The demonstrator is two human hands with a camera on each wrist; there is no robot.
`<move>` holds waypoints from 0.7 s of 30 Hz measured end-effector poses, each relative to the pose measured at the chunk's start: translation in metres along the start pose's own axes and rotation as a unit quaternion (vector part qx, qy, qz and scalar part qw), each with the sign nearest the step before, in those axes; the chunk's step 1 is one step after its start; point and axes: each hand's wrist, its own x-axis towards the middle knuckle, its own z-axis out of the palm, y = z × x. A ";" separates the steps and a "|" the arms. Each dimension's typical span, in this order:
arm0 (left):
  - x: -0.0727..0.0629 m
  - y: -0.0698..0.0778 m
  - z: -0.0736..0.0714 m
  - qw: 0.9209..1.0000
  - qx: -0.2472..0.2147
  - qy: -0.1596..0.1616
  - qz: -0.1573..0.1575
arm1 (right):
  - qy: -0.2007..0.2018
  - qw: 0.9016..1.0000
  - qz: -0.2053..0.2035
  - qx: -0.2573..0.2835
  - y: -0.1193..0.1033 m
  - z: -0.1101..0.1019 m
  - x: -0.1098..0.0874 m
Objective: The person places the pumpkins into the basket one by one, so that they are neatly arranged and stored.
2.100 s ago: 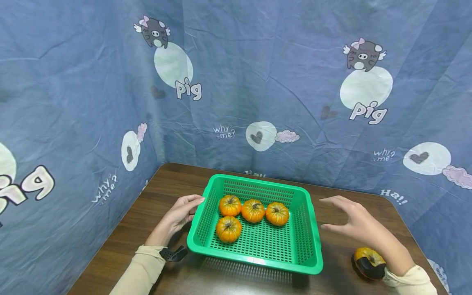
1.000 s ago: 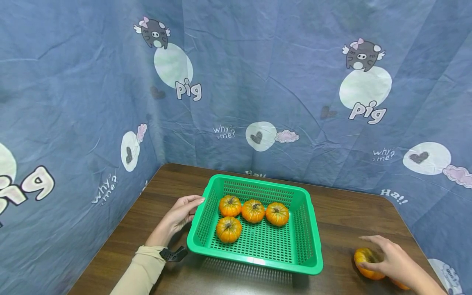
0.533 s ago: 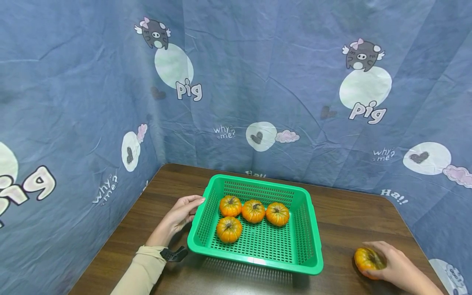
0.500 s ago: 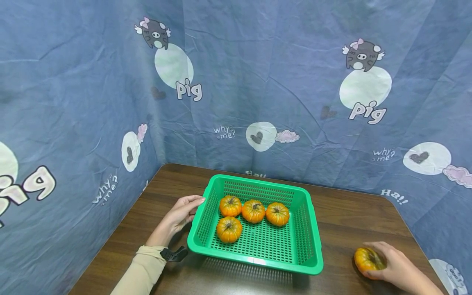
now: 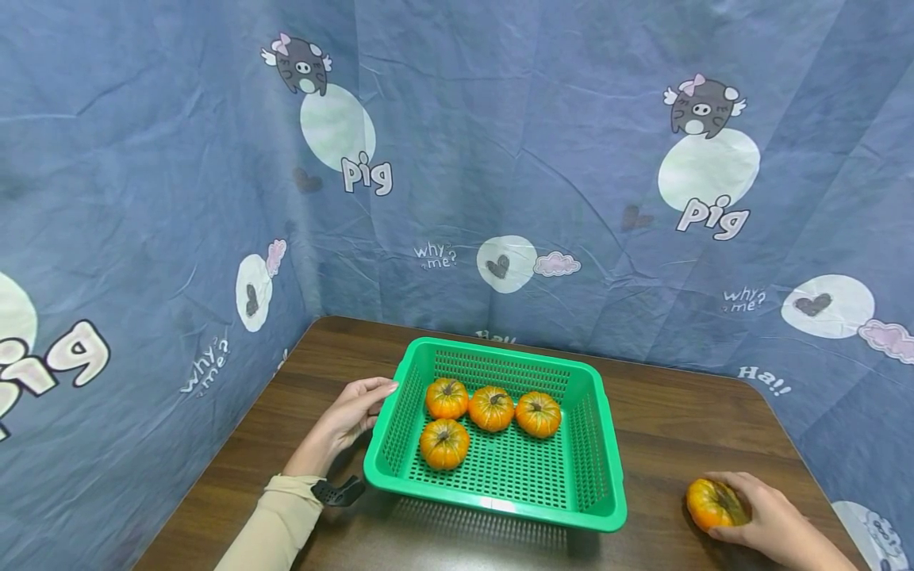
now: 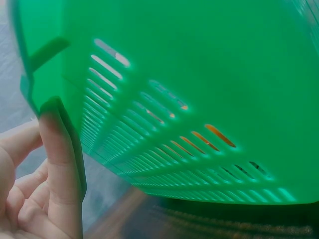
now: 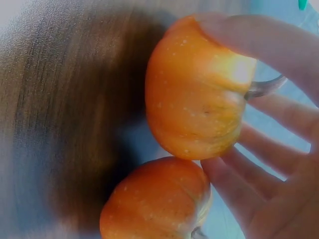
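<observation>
Cream sleeve (image 5: 274, 523) and black strap (image 5: 338, 492) on the person's left arm.
The sleeve is plain cloth, long and softly creased, a pale beige-cream all the way down, its cuff (image 5: 300, 483) gathered into small folds just short of the left hand (image 5: 346, 416). Right against that cuff sits the strap, dark and angular, a blocky end jutting out toward the right; its finer markings are too small for me to read. Over on the right side, the right hand (image 5: 764, 511) is bare, slim-fingered, and so is the wrist behind it.

Four pumpkins (image 5: 491, 410) in the basket (image 5: 493, 504)
</observation>
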 end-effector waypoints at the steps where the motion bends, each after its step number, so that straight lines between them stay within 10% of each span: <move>1: 0.000 0.000 0.000 1.000 0.000 0.000 0.000 | 0.000 1.000 0.000 0.000 0.000 0.000 0.000; 21: -0.001 0.001 0.001 1.000 0.000 -0.004 0.004 | 0.064 0.997 -0.034 0.040 -0.013 0.007 -0.002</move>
